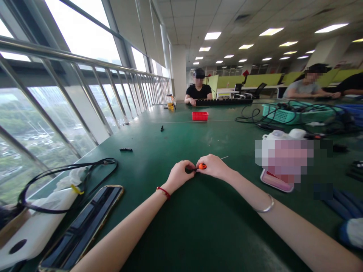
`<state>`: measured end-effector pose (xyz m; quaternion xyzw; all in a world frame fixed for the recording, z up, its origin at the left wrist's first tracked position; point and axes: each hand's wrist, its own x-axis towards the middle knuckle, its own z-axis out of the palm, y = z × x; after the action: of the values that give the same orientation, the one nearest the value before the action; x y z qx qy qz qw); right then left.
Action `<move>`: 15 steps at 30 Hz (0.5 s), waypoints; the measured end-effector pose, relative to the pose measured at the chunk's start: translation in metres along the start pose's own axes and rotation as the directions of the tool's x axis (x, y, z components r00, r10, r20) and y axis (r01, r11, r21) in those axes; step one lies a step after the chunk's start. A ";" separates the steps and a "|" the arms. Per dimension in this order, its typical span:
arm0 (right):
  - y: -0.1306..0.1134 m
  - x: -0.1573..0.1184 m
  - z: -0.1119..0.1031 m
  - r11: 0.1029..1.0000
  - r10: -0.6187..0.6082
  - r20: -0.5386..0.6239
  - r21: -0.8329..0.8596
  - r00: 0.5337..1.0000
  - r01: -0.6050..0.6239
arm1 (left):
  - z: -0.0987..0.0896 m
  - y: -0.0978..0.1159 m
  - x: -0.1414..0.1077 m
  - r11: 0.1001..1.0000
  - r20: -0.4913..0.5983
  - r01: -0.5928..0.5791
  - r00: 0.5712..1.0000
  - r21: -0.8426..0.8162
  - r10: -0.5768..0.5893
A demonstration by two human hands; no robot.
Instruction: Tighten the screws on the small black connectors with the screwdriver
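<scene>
Over the green table [176, 234], my left hand [181, 173] is closed on a small dark piece [190, 170]. My right hand [211, 166] touches it at the fingertips and is wrapped round a tool with an orange handle end [202, 166]. A thin metal shaft [224, 157] sticks out past the right hand, pointing right. The fingers partly hide both the dark piece and the handle. Farther up the table lie a black strip [126, 150] and a small black part [162, 128].
A phone [85, 226], black cable [113, 160] and white object [42, 226] lie left. A red tray [200, 116] stands ahead, before a seated person [198, 90]. At right are a pink-and-white item [286, 155] and a green basket [283, 115] with cables. Another person [306, 85] sits beyond.
</scene>
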<state>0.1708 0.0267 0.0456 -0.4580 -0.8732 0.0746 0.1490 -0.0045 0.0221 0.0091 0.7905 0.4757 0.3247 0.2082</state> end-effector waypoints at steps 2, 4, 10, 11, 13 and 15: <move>0.000 0.000 0.000 1.000 -0.004 0.002 -0.005 1.000 0.004 | 0.000 0.000 0.000 1.000 -0.004 -0.004 1.000 0.015 0.004; -0.001 0.001 0.001 1.000 0.005 0.002 0.011 1.000 -0.005 | 0.000 -0.001 0.000 1.000 -0.006 -0.009 1.000 0.027 0.009; 0.001 -0.001 0.003 0.999 -0.027 -0.015 -0.018 1.000 0.027 | 0.000 -0.001 0.000 0.998 0.000 -0.030 1.000 0.050 0.030; 0.001 -0.001 0.004 0.999 -0.040 -0.019 -0.022 0.999 0.039 | 0.000 -0.001 0.000 0.998 0.000 -0.030 1.000 0.050 0.030; 0.003 -0.001 0.004 0.999 -0.049 -0.024 -0.005 0.999 0.049 | -0.001 0.001 0.000 0.999 0.003 -0.024 1.000 0.046 0.023; 0.003 -0.001 0.005 0.999 -0.043 -0.028 0.023 0.999 0.044 | -0.001 0.002 -0.001 0.999 0.007 -0.019 1.000 0.033 0.019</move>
<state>0.1725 0.0274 0.0398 -0.4381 -0.8798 0.0754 0.1683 -0.0044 0.0201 0.0112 0.7996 0.4727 0.3160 0.1935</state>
